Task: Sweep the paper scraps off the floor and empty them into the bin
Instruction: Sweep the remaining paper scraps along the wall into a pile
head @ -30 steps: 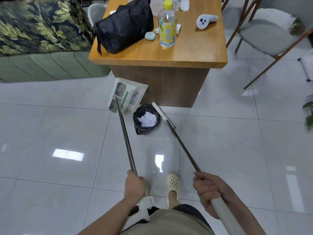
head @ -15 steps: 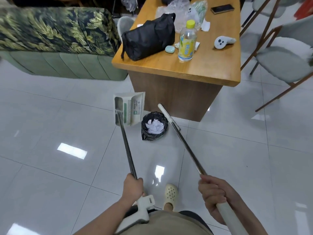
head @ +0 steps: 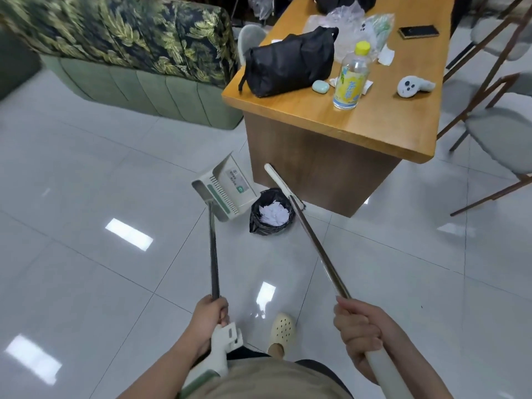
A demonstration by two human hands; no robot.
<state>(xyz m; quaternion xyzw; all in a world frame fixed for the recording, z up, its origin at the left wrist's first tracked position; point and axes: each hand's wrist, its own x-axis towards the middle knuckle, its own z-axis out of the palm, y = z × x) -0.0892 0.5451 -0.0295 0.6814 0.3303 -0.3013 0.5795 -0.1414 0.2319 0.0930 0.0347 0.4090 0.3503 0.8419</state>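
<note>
Crowding bin [head: 272, 216]: dustpan [head: 227, 191], broom [head: 290, 197], seemingly touching.

The bin [head: 272, 216] is set on the floor just in front of the table [head: 374, 122], with paper scraps [head: 273, 215] inside it. The dustpan [head: 223, 191] is placed right beside it on the left, the broom [head: 290, 197] on the right. A sofa [head: 138, 67] is found left of the table, chairs [head: 501, 136] to the right. A bag [head: 288, 63] and bottle [head: 351, 77] are sat on the tabletop.

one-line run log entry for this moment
left hand: grips white long-handled dustpan | right hand: grips metal-handled broom | white paper scraps: in black-lined bin
</note>
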